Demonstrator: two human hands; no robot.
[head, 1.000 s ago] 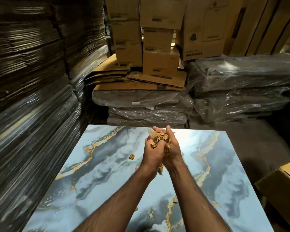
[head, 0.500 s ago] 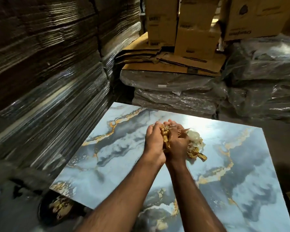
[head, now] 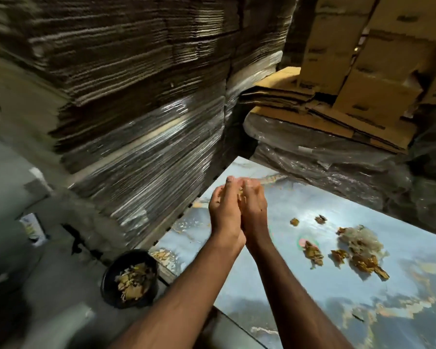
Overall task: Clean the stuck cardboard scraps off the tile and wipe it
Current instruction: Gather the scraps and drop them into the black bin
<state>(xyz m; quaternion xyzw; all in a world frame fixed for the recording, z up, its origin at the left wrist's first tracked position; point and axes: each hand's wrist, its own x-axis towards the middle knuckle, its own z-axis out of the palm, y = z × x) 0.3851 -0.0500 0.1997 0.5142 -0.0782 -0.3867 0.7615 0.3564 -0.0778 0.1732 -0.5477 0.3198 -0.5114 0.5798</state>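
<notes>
- Over the tile's left edge: left hand and right hand pressed palm to palm, cupping a wad of cardboard scraps between them.
- Scraps: judged light, soggy and crumbly; best scooped in cupped palms, since pinching would likely shed bits.
- Loose scraps and a pulpy heap: lying near the tile's right edge, well apart from the hands.
- Tile: glossy marbled blue, probably slippery, stiff and breakable.
- Black tub: on the floor just beside the tile's left edge, holding scraps.
- Room: wrapped stacks, cartons.
</notes>
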